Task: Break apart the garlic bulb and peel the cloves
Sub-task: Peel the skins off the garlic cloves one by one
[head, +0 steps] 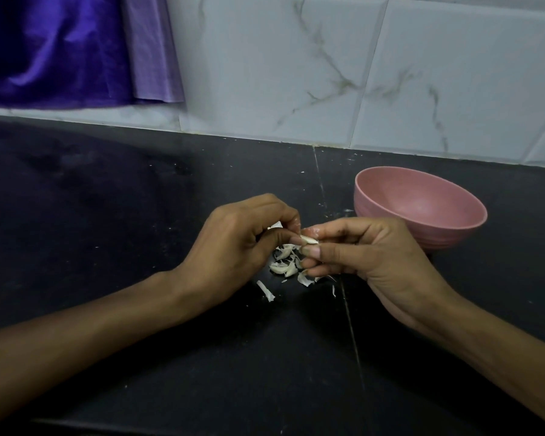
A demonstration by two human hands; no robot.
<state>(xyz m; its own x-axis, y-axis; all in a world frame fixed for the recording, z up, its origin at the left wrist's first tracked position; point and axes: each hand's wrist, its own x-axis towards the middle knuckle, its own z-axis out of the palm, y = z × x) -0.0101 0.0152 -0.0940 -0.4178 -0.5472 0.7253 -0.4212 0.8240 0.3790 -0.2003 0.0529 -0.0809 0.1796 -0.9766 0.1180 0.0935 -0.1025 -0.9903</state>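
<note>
- I see the black counter point(139, 215) running wide and bare to my left, all the way back to the edge where it meets the tiled wall point(390, 73); a thin seam crosses it front to back just right of the hands.
- A purple cloth point(60, 48) hangs over the wall at far left, its hem just above the counter's back edge.
- The pink bowl point(466, 228) stands upright on the right, just beside my right hand, hemming in that side.
- My left hand point(236, 240) and right hand point(368, 256) meet at centre, fingers curled, both pinching one garlic clove point(309, 240) above the counter.
- The clove's long axis lies roughly left to right between the fingertips; which end is the tip I cannot tell.
- Loose garlic skins point(285, 262) lie scattered on the counter directly under the hands.
</note>
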